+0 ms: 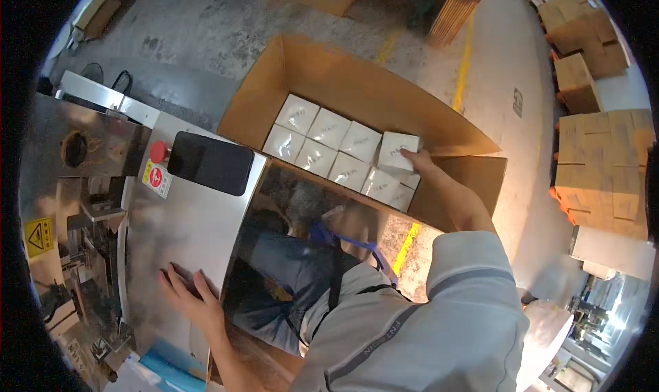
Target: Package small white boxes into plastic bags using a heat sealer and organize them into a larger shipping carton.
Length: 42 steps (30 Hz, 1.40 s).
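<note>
The far-side fingers of the right hand (420,160) are partly hidden behind the white box (397,150) that it holds, so I cannot tell their full grip; the lower part of this box is also hard to see. The right arm reaches forward over the carton wall, and the hand is closed at the box's right edge. The left hand (195,306) rests palm down on the metal bench (185,234), fingers spread, holding nothing. The held box is inside the open brown carton (343,66), slightly tilted, beside other white boxes (316,157) standing in two rows.
</note>
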{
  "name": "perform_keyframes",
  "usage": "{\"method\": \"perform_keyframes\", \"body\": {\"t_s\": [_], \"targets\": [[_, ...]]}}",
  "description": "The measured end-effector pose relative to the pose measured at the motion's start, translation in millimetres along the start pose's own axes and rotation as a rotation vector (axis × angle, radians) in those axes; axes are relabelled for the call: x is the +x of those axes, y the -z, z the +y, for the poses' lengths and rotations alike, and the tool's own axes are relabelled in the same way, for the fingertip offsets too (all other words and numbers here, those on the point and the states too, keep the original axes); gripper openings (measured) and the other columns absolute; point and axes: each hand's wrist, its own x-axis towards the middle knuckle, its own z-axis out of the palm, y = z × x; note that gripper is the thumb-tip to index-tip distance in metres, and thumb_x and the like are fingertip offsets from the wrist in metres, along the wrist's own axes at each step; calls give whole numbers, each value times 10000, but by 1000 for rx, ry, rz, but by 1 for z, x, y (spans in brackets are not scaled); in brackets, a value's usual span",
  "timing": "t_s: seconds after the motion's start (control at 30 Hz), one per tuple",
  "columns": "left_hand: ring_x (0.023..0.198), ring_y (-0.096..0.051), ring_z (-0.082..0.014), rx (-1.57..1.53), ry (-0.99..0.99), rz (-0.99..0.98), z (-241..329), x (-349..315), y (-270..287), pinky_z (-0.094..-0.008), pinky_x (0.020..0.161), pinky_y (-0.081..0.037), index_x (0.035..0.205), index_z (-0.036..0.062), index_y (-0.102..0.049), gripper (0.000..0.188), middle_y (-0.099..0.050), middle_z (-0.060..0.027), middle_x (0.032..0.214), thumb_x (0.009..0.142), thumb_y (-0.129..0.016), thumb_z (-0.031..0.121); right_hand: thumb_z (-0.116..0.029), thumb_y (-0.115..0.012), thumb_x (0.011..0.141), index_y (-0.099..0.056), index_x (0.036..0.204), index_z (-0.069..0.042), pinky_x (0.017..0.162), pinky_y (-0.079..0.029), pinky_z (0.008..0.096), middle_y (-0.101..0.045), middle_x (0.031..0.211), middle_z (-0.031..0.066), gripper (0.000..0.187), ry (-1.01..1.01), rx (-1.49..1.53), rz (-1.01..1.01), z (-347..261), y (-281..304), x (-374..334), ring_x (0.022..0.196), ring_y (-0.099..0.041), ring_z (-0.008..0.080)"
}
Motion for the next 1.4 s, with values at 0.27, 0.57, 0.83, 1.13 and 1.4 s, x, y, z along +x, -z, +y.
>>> {"method": "perform_keyframes", "body": {"t_s": [0.27,0.57,0.83,1.13,1.4], "targets": [[1375,-384,-473,26,-44,-27,0,4,-10,-535,1131,-310,1458,9,-456,567,-359,-296,1529,1012,-546,348,-373,-742,888,-594,1118,53,691,-564,529,-606,1073,189,506,248,-527,-475,105,29,74,833,-643,337],[1367,-380,-487,41,-21,-5,10,7,9,-548,1130,-307,1415,-15,-481,570,-392,-318,1492,960,-622,300,-294,-671,969,-583,1007,29,670,-607,425,-582,930,126,337,-290,-26,-532,71,3,23,823,-656,306],[1048,-644,-339,-381,-8,54,-14,-20,26,-413,959,-488,1224,-19,-623,317,-682,-193,1118,944,-658,127,-381,-680,905,-525,1389,39,919,-522,412,-706,1127,243,659,570,-810,-516,-85,-66,-64,1025,-689,354],[1144,-636,-241,-418,512,726,-248,-127,166,-347,952,-510,1329,-39,-577,376,-667,-162,1268,1031,-561,189,-233,-677,945,-600,1296,45,910,-506,312,-702,1153,117,454,854,-482,-535,-233,-97,-203,1048,-646,180],[1135,-634,-415,-55,900,198,-341,-142,195,-466,983,-482,1272,-54,-578,826,-649,-295,1204,729,-832,515,-215,-658,986,-580,1291,91,738,-468,243,-642,977,18,439,871,-245,-612,-278,-127,-258,842,-553,82]]}}
